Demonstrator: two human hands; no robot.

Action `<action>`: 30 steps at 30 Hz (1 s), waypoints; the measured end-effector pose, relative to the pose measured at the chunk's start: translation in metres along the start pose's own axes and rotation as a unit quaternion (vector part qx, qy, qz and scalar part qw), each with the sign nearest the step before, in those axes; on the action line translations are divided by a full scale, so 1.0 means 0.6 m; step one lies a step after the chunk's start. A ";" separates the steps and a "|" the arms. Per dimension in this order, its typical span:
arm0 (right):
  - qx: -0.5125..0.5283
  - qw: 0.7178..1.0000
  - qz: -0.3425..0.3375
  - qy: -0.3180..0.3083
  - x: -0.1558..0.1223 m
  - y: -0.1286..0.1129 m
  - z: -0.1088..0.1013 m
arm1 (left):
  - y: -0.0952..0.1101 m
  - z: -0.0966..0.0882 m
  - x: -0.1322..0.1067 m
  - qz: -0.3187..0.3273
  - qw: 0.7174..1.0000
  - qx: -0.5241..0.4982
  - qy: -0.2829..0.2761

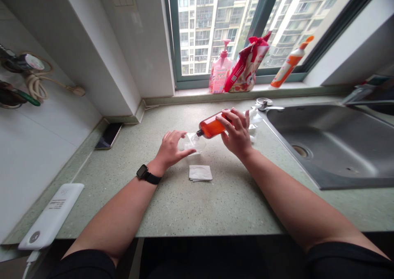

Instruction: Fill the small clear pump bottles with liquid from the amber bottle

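Observation:
My right hand (238, 133) grips a clear bottle of orange-red liquid (211, 126), tilted so that its dark, uncapped-looking neck points down and left. Below that neck sits a small clear bowl (197, 145) on the counter. The thumb and fingers of my left hand (170, 149) curve round the bowl's left side, holding it. Whether liquid is flowing is too small to tell. Just in front of the bowl lies a folded white tissue (200, 172). Partly hidden behind my right hand is a white pump top (255, 115).
To the right is a steel sink (335, 147) with a faucet (357, 93). A pink pump bottle (220, 74), a red-and-white bag (248, 65) and an orange-and-white bottle (287, 67) stand on the windowsill. At left lie a phone (109, 136) and a white power bank (52, 215).

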State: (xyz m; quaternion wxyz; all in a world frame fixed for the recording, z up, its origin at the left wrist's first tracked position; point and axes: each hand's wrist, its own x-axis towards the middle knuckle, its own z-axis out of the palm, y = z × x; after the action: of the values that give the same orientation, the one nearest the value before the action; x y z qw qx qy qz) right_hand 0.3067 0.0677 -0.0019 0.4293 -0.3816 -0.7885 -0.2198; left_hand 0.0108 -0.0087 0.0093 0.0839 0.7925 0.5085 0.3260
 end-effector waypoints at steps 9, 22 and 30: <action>-0.002 1.000 0.001 0.004 0.000 -0.002 -0.001 | 0.000 0.000 0.000 0.003 1.000 0.003 0.001; 0.002 1.000 0.004 -0.005 0.000 0.000 -0.001 | 0.001 0.000 0.000 -0.002 1.000 -0.001 -0.001; 0.003 1.000 0.017 -0.024 0.000 0.002 -0.001 | 0.000 0.000 0.000 0.001 1.000 -0.002 -0.001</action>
State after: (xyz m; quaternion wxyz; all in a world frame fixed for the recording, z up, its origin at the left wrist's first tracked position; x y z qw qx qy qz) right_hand 0.3080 0.0680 -0.0018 0.4144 -0.3987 -0.7930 -0.2012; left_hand 0.0105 -0.0087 0.0092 0.0856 0.7934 0.5067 0.3264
